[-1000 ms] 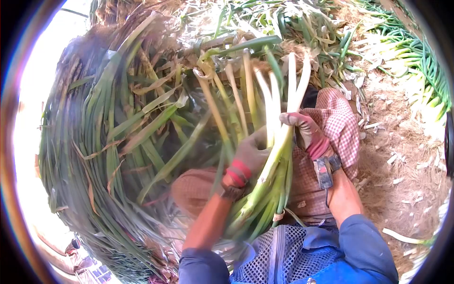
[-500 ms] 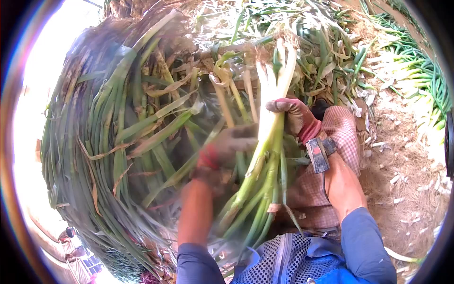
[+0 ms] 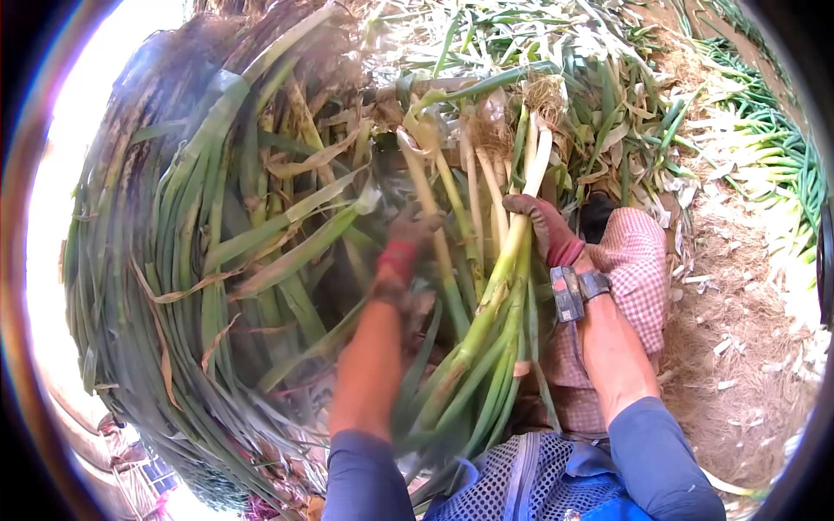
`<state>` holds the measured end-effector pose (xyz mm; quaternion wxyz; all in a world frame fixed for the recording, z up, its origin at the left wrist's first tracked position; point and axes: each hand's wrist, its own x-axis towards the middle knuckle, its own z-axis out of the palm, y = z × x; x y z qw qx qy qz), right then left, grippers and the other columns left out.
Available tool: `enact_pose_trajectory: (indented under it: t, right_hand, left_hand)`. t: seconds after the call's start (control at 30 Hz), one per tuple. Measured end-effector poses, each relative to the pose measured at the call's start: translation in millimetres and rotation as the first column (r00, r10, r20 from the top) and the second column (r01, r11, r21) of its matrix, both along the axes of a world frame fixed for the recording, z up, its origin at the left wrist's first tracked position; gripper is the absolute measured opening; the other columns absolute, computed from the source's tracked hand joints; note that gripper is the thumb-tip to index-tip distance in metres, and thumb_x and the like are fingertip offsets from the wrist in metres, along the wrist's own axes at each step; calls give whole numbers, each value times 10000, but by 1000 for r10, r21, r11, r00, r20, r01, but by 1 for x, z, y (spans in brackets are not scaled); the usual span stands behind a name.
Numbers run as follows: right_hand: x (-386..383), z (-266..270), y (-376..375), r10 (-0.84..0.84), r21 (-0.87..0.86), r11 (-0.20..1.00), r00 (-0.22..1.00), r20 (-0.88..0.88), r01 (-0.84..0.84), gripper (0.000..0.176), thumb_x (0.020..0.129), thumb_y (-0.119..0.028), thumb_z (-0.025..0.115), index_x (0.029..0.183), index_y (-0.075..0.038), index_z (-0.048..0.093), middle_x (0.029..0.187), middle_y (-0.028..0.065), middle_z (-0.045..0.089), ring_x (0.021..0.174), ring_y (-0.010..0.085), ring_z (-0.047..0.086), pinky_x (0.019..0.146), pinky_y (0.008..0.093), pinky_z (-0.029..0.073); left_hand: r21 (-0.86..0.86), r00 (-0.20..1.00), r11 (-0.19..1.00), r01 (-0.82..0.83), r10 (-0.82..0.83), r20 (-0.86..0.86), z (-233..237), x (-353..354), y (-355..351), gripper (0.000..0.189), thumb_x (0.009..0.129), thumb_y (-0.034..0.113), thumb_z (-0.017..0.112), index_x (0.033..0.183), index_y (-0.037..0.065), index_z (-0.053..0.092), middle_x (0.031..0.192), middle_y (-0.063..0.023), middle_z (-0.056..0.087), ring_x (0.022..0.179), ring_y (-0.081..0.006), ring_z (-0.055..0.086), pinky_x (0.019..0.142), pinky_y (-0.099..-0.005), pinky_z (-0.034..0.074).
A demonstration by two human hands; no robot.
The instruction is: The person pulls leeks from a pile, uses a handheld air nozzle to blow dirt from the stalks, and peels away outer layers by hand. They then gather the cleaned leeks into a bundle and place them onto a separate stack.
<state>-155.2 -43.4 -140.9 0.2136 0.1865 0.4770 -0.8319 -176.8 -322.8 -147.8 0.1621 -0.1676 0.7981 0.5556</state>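
Note:
My right hand point(image 3: 547, 227), in a worn glove with a red cuff, is closed round a few green onions point(image 3: 519, 233). Their pale stems and roots point up, while the green leaves hang towards my lap. A short way to the left, my gloved left hand point(image 3: 412, 233) is at a loose green onion stalk point(image 3: 424, 193). Its fingers are smeared, so I cannot make out whether they grip it. More rooted stalks point(image 3: 492, 187) stand between the two hands.
A large heap of long green onions point(image 3: 195, 260) fills the left side. Stripped leaves point(image 3: 521, 35) are piled at the back. Along the far right lies a row of green onions point(image 3: 773, 148), with scraps and dry roots on the ground point(image 3: 738, 313).
My left hand has moved up and left, away from the held green onions to the loose stalk. My right hand still holds its onions, now slightly lower and farther right.

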Motion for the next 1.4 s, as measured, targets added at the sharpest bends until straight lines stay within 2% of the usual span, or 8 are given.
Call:
enact_pose_trajectory:
  t: [0.23,0.37,0.53,0.93,1.1,1.2,1.33,1.4]
  right_hand:
    - [-3,-23,-17,-43,-260,965,999,8,43,253,969,-254,742,1143,-71,728,971,-2,671,910,125,639,866,303,543]
    - [-2,-18,-23,-16,-379,925,999,49,34,278,972,-284,752,1161,-83,715,948,-10,631,884,124,627,828,309,569]
    - [-1,-33,-26,-40,-283,959,999,-37,28,255,961,-280,764,1119,-83,734,939,-8,648,836,133,638,767,320,566]
    - [30,104,-2,-45,-382,924,998,-42,26,305,874,-236,795,1077,-16,740,919,33,706,781,168,673,737,302,579]
    - [39,139,15,-14,-244,969,971,-238,-46,319,900,-227,771,1108,14,761,993,71,739,876,153,693,835,304,586]
    - [50,190,21,-17,-242,969,960,-278,-53,292,956,-208,750,1124,31,755,1040,86,760,966,171,714,910,313,588]
    - [39,259,12,116,-37,983,763,-636,-181,278,994,-235,722,1085,27,742,1038,125,769,970,216,746,916,344,608]
    - [24,290,9,150,115,989,658,-738,-96,264,993,-192,716,1138,26,741,1070,112,765,1004,212,737,919,346,611]
  left_hand:
    - [402,987,916,13,-76,143,21,1,22,421,967,233,785,1275,-16,642,1065,-117,742,925,-212,738,763,-370,645]
    - [185,988,976,112,-129,81,16,0,37,434,953,226,797,1282,-28,675,1124,-107,750,997,-196,695,883,-341,557]
    - [297,997,954,31,-52,64,33,2,45,405,945,226,801,1241,-30,695,1097,-105,744,935,-204,698,844,-353,577]
    - [708,991,706,7,-101,91,138,20,69,413,981,251,775,1281,-22,696,1077,-103,761,847,-194,741,766,-365,637]
    - [429,982,884,184,-148,-116,189,32,80,319,932,188,798,1170,-20,753,1046,-75,774,860,-157,718,770,-295,586]
    - [524,967,825,210,-97,-235,248,49,82,291,960,159,764,1166,-45,744,1070,-76,785,938,-132,724,841,-293,589]
    - [242,915,948,206,-100,-390,326,57,81,209,963,11,650,1124,4,782,1140,-84,779,960,-159,732,856,-311,602]
    - [-232,764,952,200,-300,-571,382,74,75,233,945,11,637,1124,16,787,1143,-88,775,942,-173,732,845,-303,595]
